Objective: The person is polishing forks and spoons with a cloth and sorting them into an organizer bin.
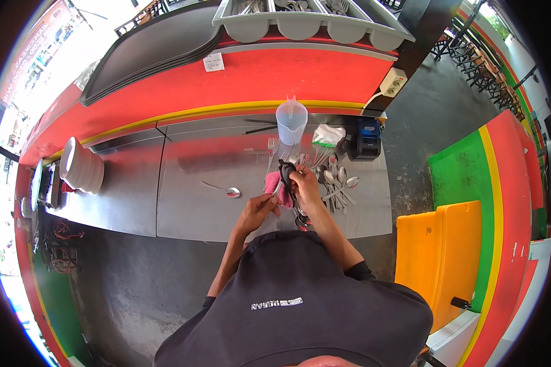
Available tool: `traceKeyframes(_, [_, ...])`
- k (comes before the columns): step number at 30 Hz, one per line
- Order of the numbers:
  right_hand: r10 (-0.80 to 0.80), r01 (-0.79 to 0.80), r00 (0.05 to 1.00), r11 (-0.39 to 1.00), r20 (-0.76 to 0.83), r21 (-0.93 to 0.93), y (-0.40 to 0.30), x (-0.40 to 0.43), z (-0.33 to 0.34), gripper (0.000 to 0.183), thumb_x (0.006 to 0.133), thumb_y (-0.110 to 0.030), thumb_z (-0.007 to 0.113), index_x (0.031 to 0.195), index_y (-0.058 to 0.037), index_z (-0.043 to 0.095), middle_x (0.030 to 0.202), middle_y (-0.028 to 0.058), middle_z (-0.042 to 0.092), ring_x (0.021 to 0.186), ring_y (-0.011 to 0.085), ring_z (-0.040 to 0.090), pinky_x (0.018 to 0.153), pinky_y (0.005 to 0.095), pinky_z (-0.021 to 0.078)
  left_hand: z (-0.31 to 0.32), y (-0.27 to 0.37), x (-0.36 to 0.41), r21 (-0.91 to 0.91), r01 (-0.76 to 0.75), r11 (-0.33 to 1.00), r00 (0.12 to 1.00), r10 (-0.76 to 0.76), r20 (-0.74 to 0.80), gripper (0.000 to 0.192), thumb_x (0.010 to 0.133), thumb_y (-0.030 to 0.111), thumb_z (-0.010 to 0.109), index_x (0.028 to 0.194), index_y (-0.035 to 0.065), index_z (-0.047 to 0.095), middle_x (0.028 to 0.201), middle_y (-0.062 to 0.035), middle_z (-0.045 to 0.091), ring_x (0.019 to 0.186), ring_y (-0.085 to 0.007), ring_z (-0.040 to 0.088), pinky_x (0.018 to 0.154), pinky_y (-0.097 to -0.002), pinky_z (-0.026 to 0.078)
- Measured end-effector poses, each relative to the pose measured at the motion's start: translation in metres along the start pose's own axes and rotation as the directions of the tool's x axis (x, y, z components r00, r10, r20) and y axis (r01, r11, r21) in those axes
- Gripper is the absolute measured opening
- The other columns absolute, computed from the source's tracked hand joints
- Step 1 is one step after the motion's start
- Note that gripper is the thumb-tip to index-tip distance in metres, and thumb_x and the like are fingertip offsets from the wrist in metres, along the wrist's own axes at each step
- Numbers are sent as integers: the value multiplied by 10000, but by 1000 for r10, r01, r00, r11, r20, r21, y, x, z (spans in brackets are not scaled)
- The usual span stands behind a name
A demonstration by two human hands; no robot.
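Observation:
My left hand pinches the handle of a metal utensil, whose other end is hidden. Around that end, my right hand holds a dark cloth. A pink cloth shows beneath and beside the dark one. To the right of my hands, several metal spoons lie in a loose heap on the metal table. Forks lie just beyond my hands. One spoon rests apart on the left.
A translucent plastic jug stands at the back, near a tissue pack and a black-and-blue device. Stacked white bowls stand far left. Above the red wall sit dark trays and a grey cutlery holder.

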State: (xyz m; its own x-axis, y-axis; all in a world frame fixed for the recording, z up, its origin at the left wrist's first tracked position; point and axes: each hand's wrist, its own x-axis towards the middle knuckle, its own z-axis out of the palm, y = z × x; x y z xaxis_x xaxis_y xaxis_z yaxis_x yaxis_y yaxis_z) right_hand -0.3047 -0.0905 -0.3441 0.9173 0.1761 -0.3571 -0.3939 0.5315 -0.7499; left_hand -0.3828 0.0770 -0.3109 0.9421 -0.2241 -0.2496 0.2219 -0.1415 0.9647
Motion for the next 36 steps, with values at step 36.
traceKeyframes(36, [-7,22,995,988,-98,153,10,19,-17,62,869,-61,598,865,-103,553,713,-31,557,576,44,478,522,199,385,-7,-33,-4,-127,18,992,994,-31,-100,351,990,307,479,972,5,657,689,-14,620,662,-67,531,644,-235,407])
